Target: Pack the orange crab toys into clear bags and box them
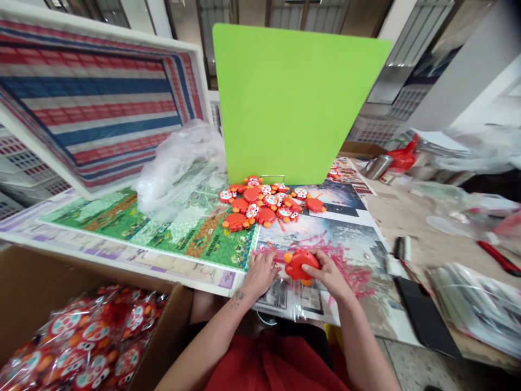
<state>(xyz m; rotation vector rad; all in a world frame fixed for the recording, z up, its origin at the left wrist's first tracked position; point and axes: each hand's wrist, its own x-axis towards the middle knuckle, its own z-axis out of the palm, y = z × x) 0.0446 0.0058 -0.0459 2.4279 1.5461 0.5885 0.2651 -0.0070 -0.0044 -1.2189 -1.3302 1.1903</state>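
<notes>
My right hand (326, 274) is closed around a red plastic crab toy (302, 264) with orange feet, its plain red back facing up. Beside it, my left hand (260, 272) has its fingers curled together at a thin red cord (272, 248), which loops up past the fingertips. Pink plastic strands (345, 260) lie loose on the table behind and to the right of the toy. Farther back is a pile of similar red toys (266, 215), some with white, dotted faces up. Clear plastic bags (299, 307) lie at the table's near edge.
A green board (297, 103) stands upright behind the pile. At left are a striped-lined crate (93, 103), crumpled clear plastic (179, 168) and a cardboard box (175, 309) of bagged toys. To the right lie a black flat object (425, 315), stacked bags (476, 304) and a red-handled tool (499, 258).
</notes>
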